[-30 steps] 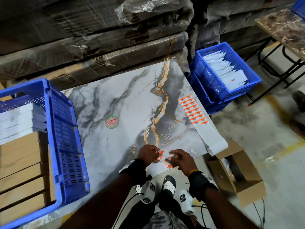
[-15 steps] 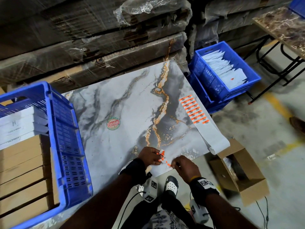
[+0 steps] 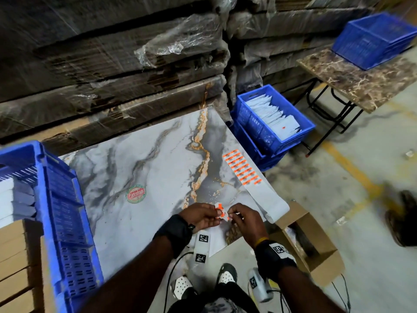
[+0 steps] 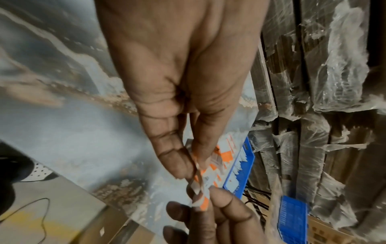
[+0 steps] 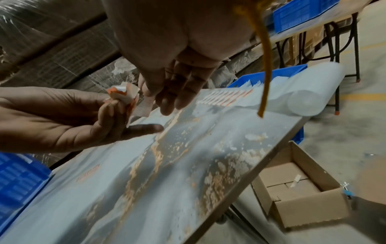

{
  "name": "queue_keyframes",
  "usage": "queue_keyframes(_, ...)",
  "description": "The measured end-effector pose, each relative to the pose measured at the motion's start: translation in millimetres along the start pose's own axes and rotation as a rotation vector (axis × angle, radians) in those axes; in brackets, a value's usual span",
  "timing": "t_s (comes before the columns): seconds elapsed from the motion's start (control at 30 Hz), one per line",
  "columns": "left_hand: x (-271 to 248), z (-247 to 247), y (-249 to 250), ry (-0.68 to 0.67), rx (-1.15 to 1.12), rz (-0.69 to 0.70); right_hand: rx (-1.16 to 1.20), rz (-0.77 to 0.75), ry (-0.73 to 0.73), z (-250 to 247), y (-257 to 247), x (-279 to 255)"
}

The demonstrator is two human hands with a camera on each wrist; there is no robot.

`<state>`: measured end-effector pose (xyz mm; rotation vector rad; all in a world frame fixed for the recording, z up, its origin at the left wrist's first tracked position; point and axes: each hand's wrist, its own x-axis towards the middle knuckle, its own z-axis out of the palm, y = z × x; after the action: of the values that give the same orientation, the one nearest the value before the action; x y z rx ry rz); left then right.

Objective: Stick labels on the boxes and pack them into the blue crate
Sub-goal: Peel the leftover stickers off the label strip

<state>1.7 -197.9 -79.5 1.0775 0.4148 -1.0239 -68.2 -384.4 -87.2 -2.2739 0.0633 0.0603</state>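
Pinching a crumpled orange-and-white label strip (image 3: 220,211) between both hands (image 3: 204,216), fingertips curled, above glossy marble tabletop (image 3: 158,159).

Glossy marble-look tabletop (image 3: 158,168), perforated blue plastic crate (image 3: 67,222), matt brown cardboard box (image 3: 320,263), paper label strip (image 3: 252,177).

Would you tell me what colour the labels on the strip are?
Orange with dark print, on a white label strip; clearest in the head view.

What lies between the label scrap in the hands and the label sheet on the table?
Nothing visible: bare marble tabletop separates the crumpled label scrap, pinched by left hand and right hand, from the label sheet.
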Motion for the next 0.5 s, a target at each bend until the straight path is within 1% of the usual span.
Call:
queue_keyframes(0.1, 4, 17, 12, -0.038, 0.053, 0.021, 0.129, 0.045, 0.042, -14, 1, 1)
queue_keyframes(0.2, 18, 37, 15, -0.011, 0.106, 0.047, 0.283, 0.126, 0.123, -26, 4, -3)
queue_keyframes(0.27, 27, 51, 14, 0.019, 0.162, 0.064, 0.426, 0.203, 0.171, -33, 11, -5)
queue_keyframes(0.4, 49, 93, 11, 0.036, 0.284, 0.123, 0.756, 0.410, 0.264, -53, 32, -3)
queue_keyframes(0.43, 54, 104, 11, 0.038, 0.322, 0.141, 0.796, 0.454, 0.278, -58, 38, -1)
queue_keyframes(0.5, 71, 133, 9, 0.038, 0.397, 0.177, 0.865, 0.523, 0.244, -73, 54, 6)
